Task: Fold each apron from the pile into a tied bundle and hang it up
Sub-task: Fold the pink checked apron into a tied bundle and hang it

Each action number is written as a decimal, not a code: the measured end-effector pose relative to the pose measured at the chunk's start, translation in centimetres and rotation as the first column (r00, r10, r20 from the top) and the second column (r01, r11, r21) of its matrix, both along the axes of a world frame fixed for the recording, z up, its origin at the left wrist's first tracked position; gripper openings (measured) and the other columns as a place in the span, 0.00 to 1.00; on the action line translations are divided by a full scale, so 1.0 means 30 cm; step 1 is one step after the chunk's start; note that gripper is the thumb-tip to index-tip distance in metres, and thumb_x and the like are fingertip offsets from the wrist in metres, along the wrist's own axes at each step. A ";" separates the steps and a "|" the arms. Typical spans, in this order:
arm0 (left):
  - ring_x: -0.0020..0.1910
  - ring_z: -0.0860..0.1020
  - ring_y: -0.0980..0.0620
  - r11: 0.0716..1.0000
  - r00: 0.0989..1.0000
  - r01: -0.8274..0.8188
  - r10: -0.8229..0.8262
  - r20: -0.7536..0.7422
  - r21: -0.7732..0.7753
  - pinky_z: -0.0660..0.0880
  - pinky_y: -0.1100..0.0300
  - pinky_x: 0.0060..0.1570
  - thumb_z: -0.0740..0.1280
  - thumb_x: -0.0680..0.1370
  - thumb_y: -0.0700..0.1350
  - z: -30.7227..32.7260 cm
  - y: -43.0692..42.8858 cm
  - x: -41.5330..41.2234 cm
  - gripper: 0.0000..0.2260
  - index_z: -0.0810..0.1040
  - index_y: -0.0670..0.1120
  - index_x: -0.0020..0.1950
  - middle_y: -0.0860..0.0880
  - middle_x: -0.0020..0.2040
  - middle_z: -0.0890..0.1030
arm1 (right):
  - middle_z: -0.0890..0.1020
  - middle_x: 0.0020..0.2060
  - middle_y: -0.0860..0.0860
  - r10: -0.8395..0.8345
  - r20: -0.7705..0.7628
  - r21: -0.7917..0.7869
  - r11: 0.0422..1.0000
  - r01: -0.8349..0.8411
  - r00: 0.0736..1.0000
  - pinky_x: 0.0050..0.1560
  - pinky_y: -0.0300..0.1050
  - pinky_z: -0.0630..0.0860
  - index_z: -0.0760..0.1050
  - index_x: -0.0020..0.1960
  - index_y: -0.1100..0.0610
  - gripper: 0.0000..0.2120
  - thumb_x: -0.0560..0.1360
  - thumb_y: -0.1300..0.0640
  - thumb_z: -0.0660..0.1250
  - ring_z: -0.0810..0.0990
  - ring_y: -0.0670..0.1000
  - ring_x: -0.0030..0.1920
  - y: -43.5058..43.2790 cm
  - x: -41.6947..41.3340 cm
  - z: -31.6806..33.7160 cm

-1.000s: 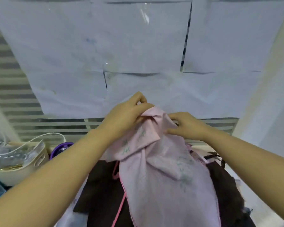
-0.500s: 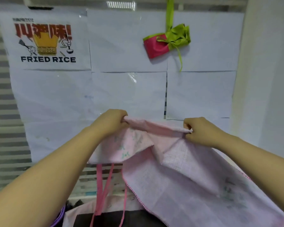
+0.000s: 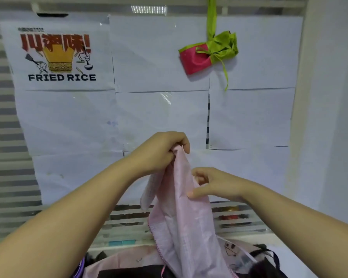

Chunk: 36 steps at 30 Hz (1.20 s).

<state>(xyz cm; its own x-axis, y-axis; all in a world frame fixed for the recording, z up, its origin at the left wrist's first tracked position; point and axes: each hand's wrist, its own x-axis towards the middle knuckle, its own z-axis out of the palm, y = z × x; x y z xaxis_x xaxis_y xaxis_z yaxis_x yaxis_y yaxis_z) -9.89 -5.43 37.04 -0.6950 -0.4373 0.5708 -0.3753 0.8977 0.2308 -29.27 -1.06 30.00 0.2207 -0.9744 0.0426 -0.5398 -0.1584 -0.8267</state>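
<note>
We hold the apron [image 3: 181,217] hanging above the pile [image 3: 129,263]. Our left hand [image 3: 161,153] has its fingers [image 3: 179,140] curled round the top, and our right hand [image 3: 215,184] pinches an edge lower down, probably to gather it lengthwise for folding.

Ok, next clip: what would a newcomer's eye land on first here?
The pale pink apron held up at centre, the left-hand grip bunching its top and the right-hand grip pinching its edge just below. Next, the red-and-green tied bundle hanging by a green strap at upper right, and the FRIED RICE poster at upper left.
</note>
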 end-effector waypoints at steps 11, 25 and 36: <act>0.44 0.74 0.49 0.858 0.750 -0.453 0.514 0.416 -0.243 0.69 0.56 0.38 0.63 0.75 0.44 -0.127 -0.145 0.175 0.04 0.72 0.49 0.41 0.52 0.41 0.75 | 0.78 0.39 0.48 -0.373 -0.581 -0.399 0.905 0.147 0.724 0.36 0.34 0.65 0.75 0.59 0.52 0.14 0.75 0.60 0.63 0.73 0.43 0.38 -0.001 -0.051 0.058; 0.36 0.72 0.57 0.953 0.966 -0.170 0.211 -0.148 0.250 0.66 0.70 0.32 0.55 0.77 0.33 0.004 -0.129 0.016 0.14 0.74 0.49 0.41 0.54 0.39 0.77 | 0.77 0.59 0.45 -0.204 -0.118 -0.250 0.953 0.170 0.972 0.62 0.42 0.72 0.73 0.62 0.47 0.15 0.76 0.52 0.68 0.76 0.44 0.57 0.037 -0.011 0.121; 0.35 0.72 0.55 0.951 0.932 0.091 0.023 -0.363 0.296 0.69 0.64 0.34 0.53 0.69 0.21 0.105 -0.084 0.065 0.19 0.62 0.46 0.32 0.48 0.40 0.80 | 0.83 0.52 0.59 -0.008 -0.145 -0.075 0.997 -0.003 0.989 0.57 0.51 0.77 0.78 0.55 0.60 0.13 0.73 0.54 0.72 0.81 0.57 0.53 -0.067 0.016 0.040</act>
